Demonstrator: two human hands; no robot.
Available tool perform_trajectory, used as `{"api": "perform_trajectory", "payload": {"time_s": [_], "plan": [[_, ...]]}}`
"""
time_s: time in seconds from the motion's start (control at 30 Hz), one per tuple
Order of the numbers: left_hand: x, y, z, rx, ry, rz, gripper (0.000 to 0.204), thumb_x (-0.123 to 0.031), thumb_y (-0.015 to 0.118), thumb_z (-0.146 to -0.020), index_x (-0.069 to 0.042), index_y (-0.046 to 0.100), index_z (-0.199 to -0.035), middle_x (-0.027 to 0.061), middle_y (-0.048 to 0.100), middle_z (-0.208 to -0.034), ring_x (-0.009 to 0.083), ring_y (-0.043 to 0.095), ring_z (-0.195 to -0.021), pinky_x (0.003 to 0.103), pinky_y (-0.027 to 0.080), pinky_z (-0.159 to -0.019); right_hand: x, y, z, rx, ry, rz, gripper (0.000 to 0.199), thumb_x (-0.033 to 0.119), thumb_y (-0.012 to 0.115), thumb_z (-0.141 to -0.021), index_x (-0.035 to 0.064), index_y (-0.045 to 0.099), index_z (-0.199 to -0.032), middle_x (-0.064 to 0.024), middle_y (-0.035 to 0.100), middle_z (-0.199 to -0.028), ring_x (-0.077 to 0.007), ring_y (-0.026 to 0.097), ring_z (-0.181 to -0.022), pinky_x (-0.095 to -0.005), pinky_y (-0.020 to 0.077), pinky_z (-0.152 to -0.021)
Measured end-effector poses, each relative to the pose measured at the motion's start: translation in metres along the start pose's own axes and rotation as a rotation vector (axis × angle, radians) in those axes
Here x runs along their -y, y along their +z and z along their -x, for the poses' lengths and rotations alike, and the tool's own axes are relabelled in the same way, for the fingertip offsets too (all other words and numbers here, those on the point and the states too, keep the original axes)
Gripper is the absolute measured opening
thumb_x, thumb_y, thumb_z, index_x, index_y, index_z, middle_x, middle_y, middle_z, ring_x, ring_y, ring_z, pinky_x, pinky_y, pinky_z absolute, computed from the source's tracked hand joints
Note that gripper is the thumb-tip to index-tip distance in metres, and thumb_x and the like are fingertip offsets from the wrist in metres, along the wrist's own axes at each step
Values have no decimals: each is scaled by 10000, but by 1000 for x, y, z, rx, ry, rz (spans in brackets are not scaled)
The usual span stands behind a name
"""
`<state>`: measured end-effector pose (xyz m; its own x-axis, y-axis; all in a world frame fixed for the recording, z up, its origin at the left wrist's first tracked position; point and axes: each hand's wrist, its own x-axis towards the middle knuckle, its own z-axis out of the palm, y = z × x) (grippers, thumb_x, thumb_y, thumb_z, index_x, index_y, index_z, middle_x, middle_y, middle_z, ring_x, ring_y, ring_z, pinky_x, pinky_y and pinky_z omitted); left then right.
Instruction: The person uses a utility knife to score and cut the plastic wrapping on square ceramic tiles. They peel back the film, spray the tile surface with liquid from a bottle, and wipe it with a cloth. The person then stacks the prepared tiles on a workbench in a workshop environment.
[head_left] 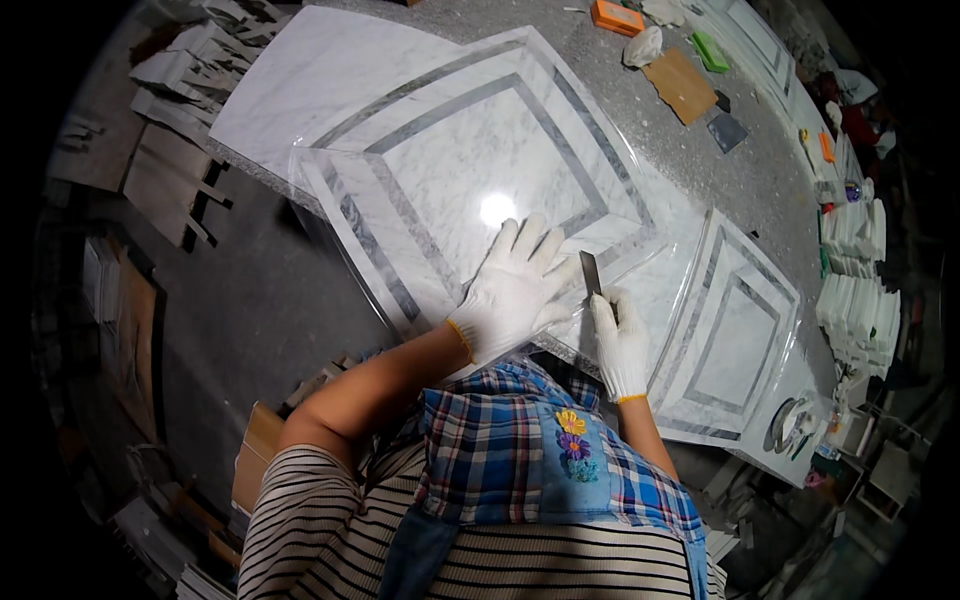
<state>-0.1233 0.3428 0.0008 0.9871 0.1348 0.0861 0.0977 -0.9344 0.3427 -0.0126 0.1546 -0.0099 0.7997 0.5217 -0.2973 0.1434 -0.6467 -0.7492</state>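
Note:
My left hand (508,288), in a white knit glove, lies with fingers spread on the lower edge of a polished white marble panel (470,165) with inlaid grey bands. Just to its right, my right hand (622,345), gloved the same way, is closed round a narrow flat metal scraper (589,270). The scraper's blade points up and away, beside the panel's lower right corner. Whether its edge touches the stone, I cannot tell. A second banded marble panel (728,325) lies to the right of my right hand.
Plain white marble (330,60) extends at the far left. On the grey worktop (640,110) lie an orange box (617,17), a brown sheet (680,85), a green block (710,52) and a dark square piece (728,132). Stacked white pieces (858,310) stand far right; a roundish metal item (793,422) sits near right.

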Motion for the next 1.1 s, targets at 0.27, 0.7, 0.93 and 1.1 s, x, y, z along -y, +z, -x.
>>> {"api": "perform_trajectory", "payload": {"time_s": [0.27, 0.7, 0.93, 1.1], "plan": [[21, 2, 12, -78, -75, 30, 707, -555, 646, -915, -73, 630, -1433, 259, 502, -1511, 508, 403, -1394, 638, 282, -1183, -9, 13, -3, -81, -83, 9, 268, 192, 681, -1021, 47, 697, -1246, -96, 739, -979, -130, 663, -843, -297, 538, -737], [21, 3, 16, -100, -91, 31, 682, -521, 669, -907, -71, 636, -1417, 264, 520, -1490, 500, 414, -1393, 614, 286, -1189, 20, 30, 0, -37, -38, 307, 543, 369, 592, -1039, 161, 529, -1537, -276, 739, -1014, -449, 727, -880, -485, 571, -767], [21, 5, 17, -103, -91, 2, 679, -525, 669, -909, -90, 636, -1429, 261, 530, -1495, 507, 427, -1405, 604, 272, -1203, 25, 41, 2, -65, -76, 369, 580, 360, 579, -1039, 129, 481, -1562, -265, 722, -851, -459, 703, -739, -515, 547, -665], [21, 2, 15, -85, -99, 8, 683, -522, 677, -904, -94, 635, -1434, 263, 533, -1496, 512, 436, -1403, 603, 274, -1205, 24, 46, 1, -28, -48, 390, 584, 353, 577, -1043, 103, 473, -1561, -257, 710, -798, -445, 695, -691, -500, 543, -639]]}}
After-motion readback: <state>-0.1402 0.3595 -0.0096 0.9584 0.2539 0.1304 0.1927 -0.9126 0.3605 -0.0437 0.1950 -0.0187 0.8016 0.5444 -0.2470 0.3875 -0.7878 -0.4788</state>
